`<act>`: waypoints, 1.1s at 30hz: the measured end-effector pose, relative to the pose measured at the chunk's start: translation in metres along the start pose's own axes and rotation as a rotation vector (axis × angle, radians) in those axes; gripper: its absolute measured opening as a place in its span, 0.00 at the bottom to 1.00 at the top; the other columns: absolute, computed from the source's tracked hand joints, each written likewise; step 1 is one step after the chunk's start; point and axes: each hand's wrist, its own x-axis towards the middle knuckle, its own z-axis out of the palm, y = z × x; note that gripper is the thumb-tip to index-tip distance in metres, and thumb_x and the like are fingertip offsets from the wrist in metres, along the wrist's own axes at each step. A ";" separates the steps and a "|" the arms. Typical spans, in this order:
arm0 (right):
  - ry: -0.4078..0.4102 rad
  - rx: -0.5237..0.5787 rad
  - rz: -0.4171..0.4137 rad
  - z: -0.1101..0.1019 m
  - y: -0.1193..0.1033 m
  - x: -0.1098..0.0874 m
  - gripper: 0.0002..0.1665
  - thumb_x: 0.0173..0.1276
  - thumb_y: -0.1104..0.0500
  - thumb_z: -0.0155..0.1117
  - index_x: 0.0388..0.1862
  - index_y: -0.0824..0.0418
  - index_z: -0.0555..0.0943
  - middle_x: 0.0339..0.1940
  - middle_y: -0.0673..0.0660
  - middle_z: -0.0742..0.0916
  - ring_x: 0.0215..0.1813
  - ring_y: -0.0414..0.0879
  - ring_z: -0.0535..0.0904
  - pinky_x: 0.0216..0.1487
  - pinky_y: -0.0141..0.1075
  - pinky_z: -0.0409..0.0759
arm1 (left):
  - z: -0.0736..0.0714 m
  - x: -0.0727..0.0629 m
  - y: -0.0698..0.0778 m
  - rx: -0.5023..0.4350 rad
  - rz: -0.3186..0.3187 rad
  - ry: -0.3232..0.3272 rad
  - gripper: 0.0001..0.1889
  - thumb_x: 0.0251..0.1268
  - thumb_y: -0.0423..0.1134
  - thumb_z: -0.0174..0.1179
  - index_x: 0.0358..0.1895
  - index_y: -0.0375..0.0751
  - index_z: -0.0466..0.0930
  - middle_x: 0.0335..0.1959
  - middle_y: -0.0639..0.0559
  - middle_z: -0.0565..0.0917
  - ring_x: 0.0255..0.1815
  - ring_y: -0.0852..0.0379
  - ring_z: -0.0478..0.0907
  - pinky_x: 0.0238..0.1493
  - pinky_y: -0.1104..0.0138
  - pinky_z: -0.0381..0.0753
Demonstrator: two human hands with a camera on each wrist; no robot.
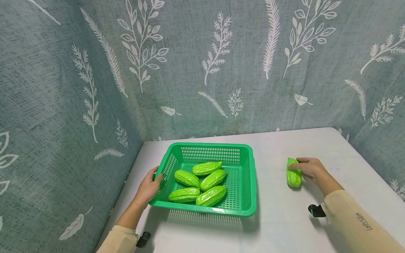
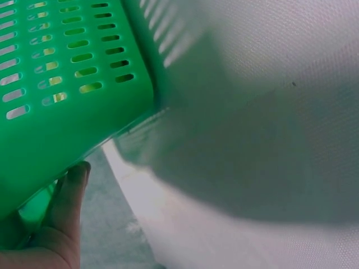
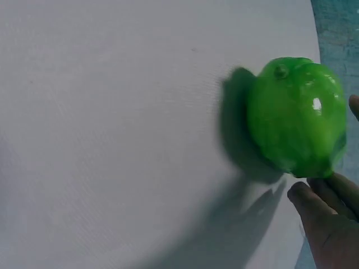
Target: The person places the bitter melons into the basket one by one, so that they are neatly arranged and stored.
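Observation:
A green plastic basket (image 1: 250,175) with slotted walls stands on the left of the table, with several bright green bitter melons (image 1: 187,178) lying in it. My left hand (image 1: 148,188) grips the basket's left rim, the thumb over the edge. In the left wrist view that hand (image 2: 59,235) is beside the basket wall (image 2: 84,120); most of its fingers are hidden. To the right of the basket, my right hand (image 1: 311,168) holds a single bitter melon (image 1: 294,178) from its right side. In the right wrist view, fingertips meet the melon's (image 3: 297,117) lower edge.
The white table (image 1: 272,225) carries the basket and runs back to a grey-green cloth wall (image 1: 190,105) with white leaf prints. A second cloth wall (image 1: 47,140) borders the left side. Black wrist cameras (image 1: 316,211) sit below both sleeves.

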 end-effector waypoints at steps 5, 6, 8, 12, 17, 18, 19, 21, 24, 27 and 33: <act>0.007 -0.045 -0.018 -0.008 -0.008 -0.004 0.57 0.64 0.45 0.72 0.78 0.72 0.55 0.78 0.77 0.52 0.77 0.74 0.45 0.73 0.63 0.52 | 0.000 -0.001 0.001 -0.001 0.000 0.003 0.30 0.84 0.45 0.44 0.81 0.38 0.50 0.74 0.27 0.60 0.71 0.29 0.62 0.62 0.35 0.64; 0.007 -0.046 -0.016 -0.009 -0.011 -0.005 0.57 0.64 0.44 0.71 0.79 0.72 0.54 0.78 0.77 0.51 0.77 0.74 0.44 0.72 0.63 0.50 | 0.000 -0.002 0.001 0.002 0.000 0.003 0.30 0.84 0.45 0.44 0.81 0.37 0.50 0.74 0.27 0.60 0.70 0.29 0.62 0.62 0.35 0.65; 0.014 -0.045 -0.012 -0.010 -0.020 -0.008 0.58 0.64 0.43 0.72 0.80 0.70 0.54 0.79 0.76 0.50 0.77 0.74 0.42 0.72 0.65 0.49 | 0.000 -0.002 0.001 0.004 -0.003 0.003 0.30 0.84 0.45 0.44 0.81 0.38 0.50 0.74 0.27 0.60 0.70 0.29 0.62 0.62 0.36 0.65; 0.023 -0.031 -0.030 -0.008 -0.045 -0.014 0.58 0.64 0.43 0.72 0.81 0.67 0.54 0.79 0.73 0.54 0.78 0.72 0.45 0.71 0.65 0.52 | 0.000 -0.002 0.002 0.006 -0.005 0.002 0.30 0.84 0.45 0.44 0.81 0.37 0.50 0.74 0.26 0.60 0.70 0.29 0.63 0.62 0.36 0.65; -0.017 0.007 -0.153 0.002 -0.079 -0.025 0.55 0.65 0.47 0.73 0.81 0.66 0.56 0.78 0.70 0.62 0.78 0.68 0.51 0.72 0.61 0.55 | 0.000 -0.002 0.003 0.004 -0.004 -0.001 0.31 0.84 0.45 0.44 0.81 0.37 0.50 0.74 0.27 0.59 0.71 0.29 0.61 0.63 0.36 0.64; -0.032 0.013 -0.178 0.005 -0.086 -0.028 0.54 0.65 0.48 0.73 0.81 0.66 0.56 0.78 0.69 0.62 0.78 0.67 0.53 0.72 0.60 0.55 | 0.000 -0.002 0.003 0.004 -0.004 -0.001 0.31 0.84 0.45 0.44 0.81 0.37 0.50 0.74 0.27 0.59 0.71 0.29 0.62 0.63 0.36 0.65; -0.043 0.017 -0.202 0.008 -0.093 -0.030 0.53 0.66 0.49 0.73 0.81 0.66 0.57 0.78 0.68 0.63 0.78 0.66 0.54 0.72 0.60 0.56 | 0.001 -0.002 0.003 0.004 -0.002 0.000 0.31 0.84 0.45 0.44 0.81 0.37 0.50 0.74 0.27 0.59 0.71 0.29 0.61 0.63 0.36 0.65; -0.069 0.006 -0.241 0.016 -0.107 -0.034 0.51 0.66 0.50 0.73 0.80 0.65 0.59 0.78 0.68 0.64 0.78 0.65 0.56 0.72 0.59 0.58 | 0.001 -0.002 0.003 0.001 0.001 -0.002 0.30 0.84 0.44 0.44 0.80 0.37 0.50 0.74 0.27 0.59 0.71 0.29 0.61 0.62 0.36 0.65; -0.112 -0.011 -0.284 0.028 -0.128 -0.039 0.49 0.66 0.51 0.74 0.79 0.64 0.62 0.78 0.67 0.65 0.77 0.63 0.57 0.72 0.58 0.60 | 0.001 -0.002 0.002 -0.006 0.007 -0.009 0.30 0.84 0.44 0.44 0.80 0.37 0.50 0.74 0.26 0.59 0.71 0.28 0.60 0.62 0.35 0.65; -0.147 -0.019 -0.317 0.042 -0.148 -0.044 0.47 0.66 0.52 0.74 0.79 0.63 0.63 0.77 0.67 0.67 0.77 0.62 0.59 0.71 0.56 0.62 | 0.000 -0.002 0.002 -0.015 0.006 -0.017 0.30 0.84 0.44 0.43 0.81 0.37 0.49 0.75 0.27 0.57 0.73 0.28 0.58 0.63 0.35 0.63; -0.211 0.004 -0.372 0.071 -0.175 -0.050 0.44 0.65 0.57 0.74 0.77 0.65 0.66 0.74 0.66 0.70 0.76 0.59 0.62 0.71 0.54 0.63 | 0.000 -0.001 0.001 -0.026 0.004 -0.020 0.30 0.84 0.44 0.43 0.81 0.38 0.49 0.75 0.27 0.58 0.72 0.28 0.59 0.63 0.36 0.64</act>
